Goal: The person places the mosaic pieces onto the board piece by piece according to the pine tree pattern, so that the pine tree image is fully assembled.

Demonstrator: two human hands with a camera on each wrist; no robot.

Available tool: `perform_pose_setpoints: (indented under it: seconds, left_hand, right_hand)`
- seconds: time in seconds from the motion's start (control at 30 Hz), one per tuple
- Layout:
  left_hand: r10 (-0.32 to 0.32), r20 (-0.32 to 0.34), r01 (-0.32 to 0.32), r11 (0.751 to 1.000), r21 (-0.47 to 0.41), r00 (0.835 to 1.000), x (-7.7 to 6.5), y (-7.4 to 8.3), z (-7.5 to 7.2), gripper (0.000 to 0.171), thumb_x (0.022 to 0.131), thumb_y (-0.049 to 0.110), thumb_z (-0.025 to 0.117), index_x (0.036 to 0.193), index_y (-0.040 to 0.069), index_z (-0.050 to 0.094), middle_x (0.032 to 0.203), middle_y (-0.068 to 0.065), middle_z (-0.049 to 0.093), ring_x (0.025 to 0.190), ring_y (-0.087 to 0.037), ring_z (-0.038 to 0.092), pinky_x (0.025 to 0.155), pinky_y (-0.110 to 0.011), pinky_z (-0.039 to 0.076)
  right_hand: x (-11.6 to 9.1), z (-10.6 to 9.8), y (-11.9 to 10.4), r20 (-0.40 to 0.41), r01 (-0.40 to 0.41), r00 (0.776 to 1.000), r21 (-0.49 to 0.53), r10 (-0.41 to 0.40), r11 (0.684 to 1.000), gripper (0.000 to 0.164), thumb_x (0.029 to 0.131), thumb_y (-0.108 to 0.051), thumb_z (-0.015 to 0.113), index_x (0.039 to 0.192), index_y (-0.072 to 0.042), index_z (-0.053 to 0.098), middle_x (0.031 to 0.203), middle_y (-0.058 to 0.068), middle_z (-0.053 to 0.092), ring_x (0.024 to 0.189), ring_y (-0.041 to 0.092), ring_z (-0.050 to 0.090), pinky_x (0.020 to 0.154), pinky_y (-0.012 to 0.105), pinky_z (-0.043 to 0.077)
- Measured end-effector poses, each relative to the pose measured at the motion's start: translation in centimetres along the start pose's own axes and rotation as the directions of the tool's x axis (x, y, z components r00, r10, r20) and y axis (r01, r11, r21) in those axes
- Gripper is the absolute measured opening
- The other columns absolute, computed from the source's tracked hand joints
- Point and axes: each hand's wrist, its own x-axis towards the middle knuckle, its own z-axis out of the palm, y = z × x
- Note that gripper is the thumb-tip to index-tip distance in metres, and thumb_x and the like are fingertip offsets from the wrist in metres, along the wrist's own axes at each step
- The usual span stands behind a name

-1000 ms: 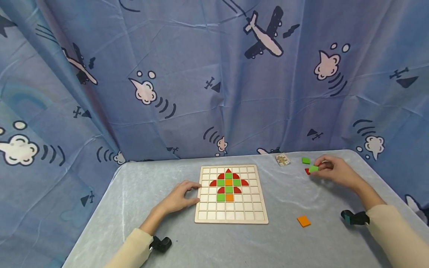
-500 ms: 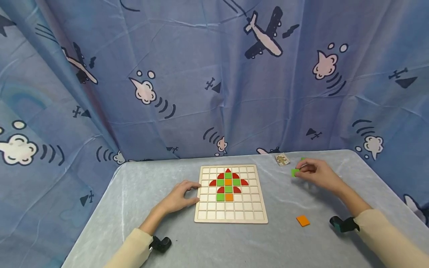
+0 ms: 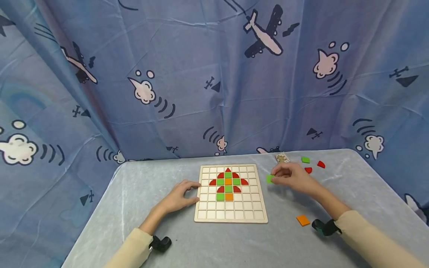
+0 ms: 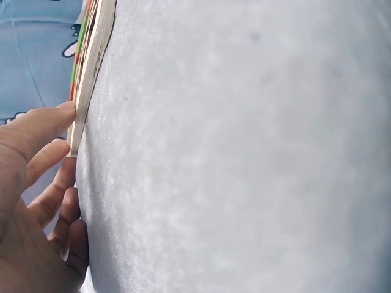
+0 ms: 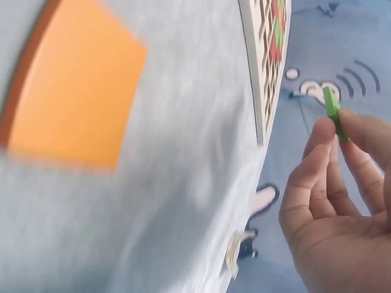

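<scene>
A wooden grid board (image 3: 248,216) lies on the grey-covered table, with green, orange and red tiles set in its upper middle cells. My left hand (image 3: 179,196) touches the board's left edge with thumb and fingertips; the left wrist view shows the fingertips against the board's wooden side (image 4: 91,67). Just right of the board, my right hand (image 3: 293,178) pinches a green square tile (image 3: 270,179) between thumb and fingers. In the right wrist view the green tile (image 5: 332,107) is held edge-on, above the table.
An orange square tile (image 3: 303,220) lies right of the board, near the right forearm. Toward the back right are a green tile (image 3: 305,159), a red quarter-round tile (image 3: 321,164), another red tile (image 3: 308,170) and a small patterned square piece (image 3: 282,158). A patterned blue curtain (image 3: 187,82) hangs behind.
My right hand has carried the green tile leftward from the loose tiles at the back right to beside the board, uncovering the red tiles. The left hand has stayed at the board's edge.
</scene>
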Motion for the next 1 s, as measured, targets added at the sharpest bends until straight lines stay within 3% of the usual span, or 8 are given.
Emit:
perform_pose_setpoints:
  seconds: [0.23,0.47,0.77,1.0]
  left_hand:
    - [-0.018,0.004,0.018,1.000,-0.003,1.000,0.0,-0.1,0.0,0.046,0.092,0.018,0.077,0.134,0.006,0.063,0.129,-0.009,0.060,0.114,-0.030,0.056,0.099,-0.049,0.043]
    - [-0.025,0.002,0.025,1.000,0.003,1.000,0.1,0.0,-0.1,0.046,0.093,0.019,0.077,0.135,0.008,0.063,0.130,-0.009,0.060,0.115,-0.028,0.056,0.099,-0.049,0.043]
    - [-0.014,-0.008,0.014,1.000,-0.008,1.000,0.1,-0.1,0.0,0.046,0.092,0.019,0.078,0.133,0.006,0.064,0.128,-0.010,0.060,0.114,-0.030,0.057,0.099,-0.050,0.043]
    - [-0.010,-0.014,0.010,1.000,0.002,1.000,0.1,-0.1,0.0,0.045,0.092,0.020,0.078,0.133,0.007,0.064,0.127,-0.009,0.061,0.113,-0.030,0.057,0.098,-0.050,0.044]
  right_hand:
    - [1.1,2.3,-0.7,0.056,0.052,0.997,0.034,-0.054,0.998,0.013,0.092,-0.004,0.075,0.103,0.001,0.072,0.090,0.011,0.071,0.081,0.040,0.066,0.068,0.036,0.057]
    - [2.1,4.6,-1.6,0.057,0.072,0.996,-0.002,-0.071,0.997,0.010,0.091,-0.004,0.076,0.099,0.000,0.073,0.089,0.007,0.069,0.078,0.023,0.064,0.065,0.029,0.053]
    - [2.8,7.6,-2.3,0.159,0.051,0.985,0.065,-0.061,0.997,0.008,0.090,0.000,0.075,0.095,0.004,0.070,0.082,0.010,0.066,0.068,0.033,0.063,0.054,0.041,0.056]
    - [3.2,9.1,-2.6,0.147,0.050,0.988,0.020,-0.053,0.999,0.005,0.088,0.002,0.076,0.088,0.001,0.071,0.074,0.006,0.065,0.063,0.021,0.059,0.052,0.037,0.055]
